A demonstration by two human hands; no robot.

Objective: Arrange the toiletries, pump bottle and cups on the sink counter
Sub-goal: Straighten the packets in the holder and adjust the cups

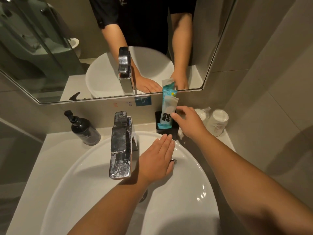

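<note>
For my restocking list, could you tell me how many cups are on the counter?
2: one wrapped cup upside down at the counter's far right, another cup just left of it, partly hidden by the right hand.

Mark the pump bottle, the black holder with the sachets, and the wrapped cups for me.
pump bottle (85,131): head view, on its dark body.
black holder (169,131): head view, on its front wall.
wrapped cups (218,122): head view, on the side of the right cup.
</note>
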